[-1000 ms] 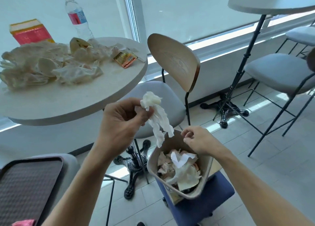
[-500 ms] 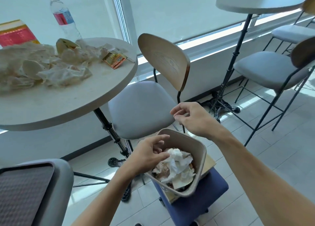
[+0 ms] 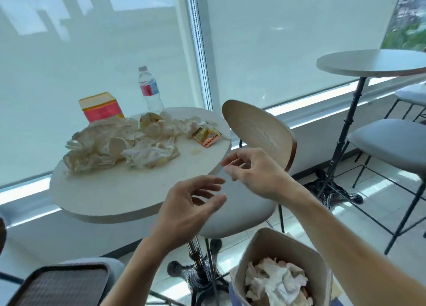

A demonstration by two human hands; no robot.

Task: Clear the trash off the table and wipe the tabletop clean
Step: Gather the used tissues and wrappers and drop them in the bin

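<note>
both hands [image 3: 196, 204] [image 3: 255, 174] empty, fingers loosely spread – crumpled paper [image 3: 119, 146], left of centre, looks light and soft – take it by the bunched middle.

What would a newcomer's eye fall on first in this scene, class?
First, the heap of crumpled paper trash piled on the round table, with a red box and a water bottle behind it by the window. Next, two empty hands, left and right, reach towards the table's near edge. At lower right, a bin holds crumpled tissues.
</note>
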